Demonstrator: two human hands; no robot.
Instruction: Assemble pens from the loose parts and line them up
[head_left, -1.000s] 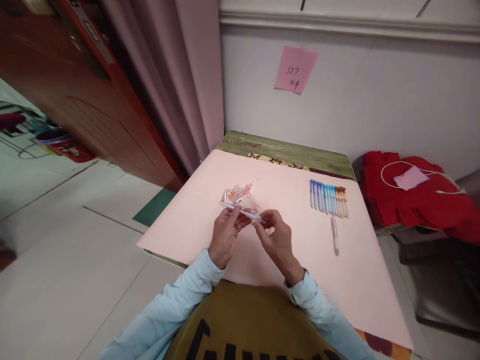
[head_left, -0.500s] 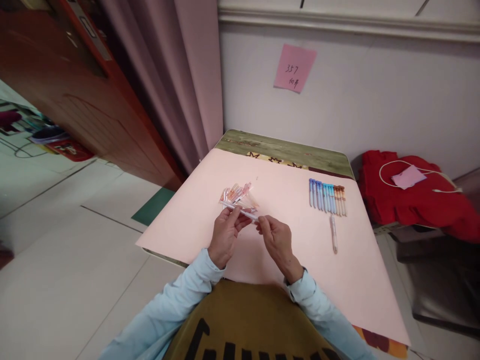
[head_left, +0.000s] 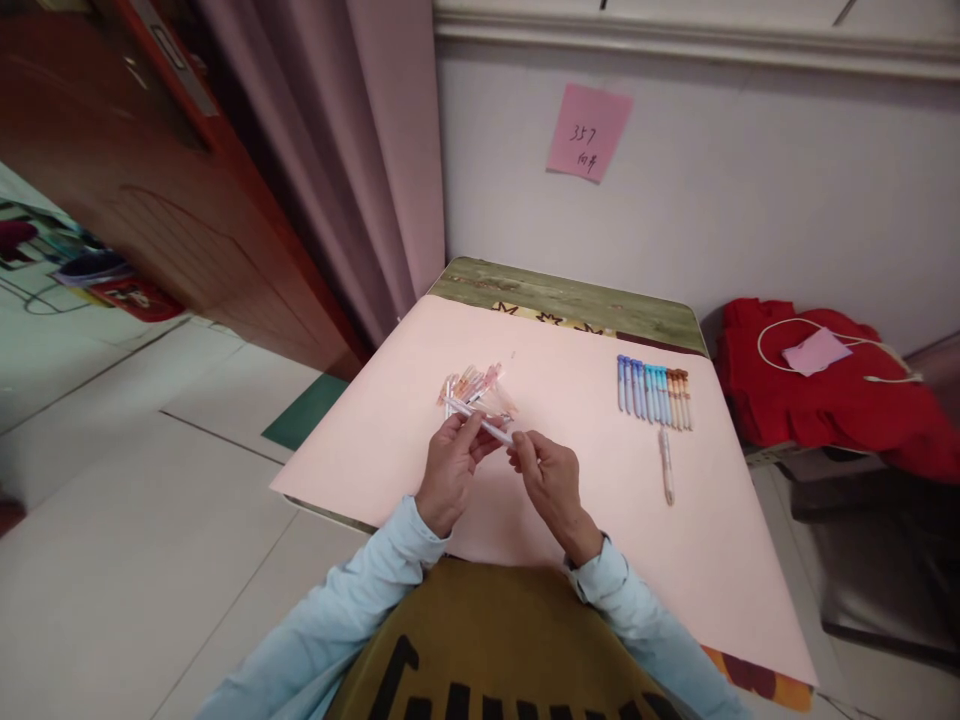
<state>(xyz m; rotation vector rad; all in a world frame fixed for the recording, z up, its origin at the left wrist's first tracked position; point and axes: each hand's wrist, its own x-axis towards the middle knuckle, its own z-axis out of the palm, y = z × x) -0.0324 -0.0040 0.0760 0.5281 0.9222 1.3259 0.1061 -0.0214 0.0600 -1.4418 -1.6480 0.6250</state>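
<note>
A slim, pale pen is held slantwise between both hands above the near part of the table. My left hand grips its middle between thumb and fingers. At its lower right end, the thumb and fingers of my right hand pinch it. Just beyond my left hand lies a loose pile of pinkish, clear pen parts. To the right, a tidy row of pens runs from dark blue through light blue to brown. One pale pen lies alone below that row.
A pink sheet covers most of the table, whose green wood-look edge shows at the back. A red cloth with a white cable and pink note sits at the right. A brown door and mauve curtain stand at the left.
The right hand has shifted very slightly left along with the pen's end, and the pen is tilted a little more steeply. The pile and the row look the same.
</note>
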